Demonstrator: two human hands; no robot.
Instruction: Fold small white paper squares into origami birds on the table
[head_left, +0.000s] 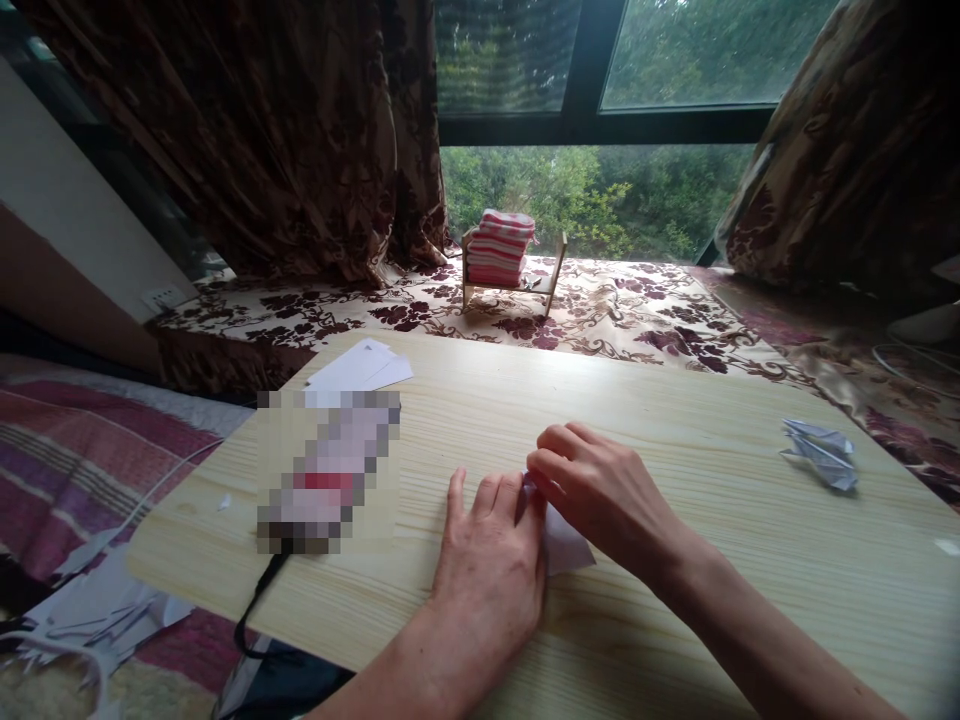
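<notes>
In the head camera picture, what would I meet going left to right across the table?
Paper scrap → blurred-out thing → left hand → right hand → folded paper → white bit near the picture's edge.

Your left hand and right hand touch a paper on the table. To their left lies a blurred thing, with loose sheets past its far end, and a folded paper lies well to their right. Past the table's far edge, a stand on the ledge holds a cloth pile before the window.
</notes>
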